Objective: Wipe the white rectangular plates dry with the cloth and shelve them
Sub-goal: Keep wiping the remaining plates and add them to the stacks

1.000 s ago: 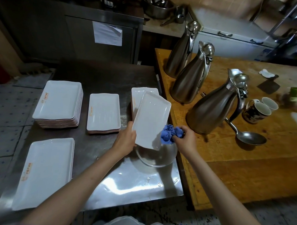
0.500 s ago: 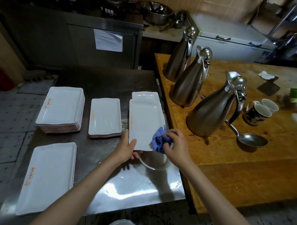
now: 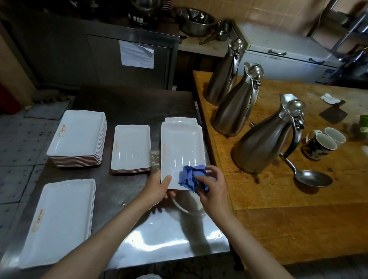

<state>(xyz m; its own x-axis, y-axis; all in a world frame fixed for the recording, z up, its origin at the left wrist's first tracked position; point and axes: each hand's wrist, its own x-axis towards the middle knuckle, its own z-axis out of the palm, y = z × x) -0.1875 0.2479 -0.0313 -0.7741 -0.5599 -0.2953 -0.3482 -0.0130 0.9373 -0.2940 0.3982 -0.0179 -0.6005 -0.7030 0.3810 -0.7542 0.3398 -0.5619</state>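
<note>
Left hand [image 3: 156,188] pinches the near edge of a white plate [image 3: 180,147], thumb on top — holding it up off the steel table [image 3: 154,238] so the face is open for wiping. Right hand [image 3: 210,190] clenches a bunched blue cloth [image 3: 191,177], pressed on the plate's near right corner, just beside the left thumb. Likely wiping is under way; shelving not yet done.

Beyond the grip, another plate [image 3: 180,119] lies partly hidden. Left of the grip — three stacks of plates [image 3: 81,133]. Right, a wooden counter [image 3: 301,216] with three steel jugs [image 3: 260,142], a ladle [image 3: 311,177], two mugs [image 3: 322,144]. Dim kitchen, tiled wall.
</note>
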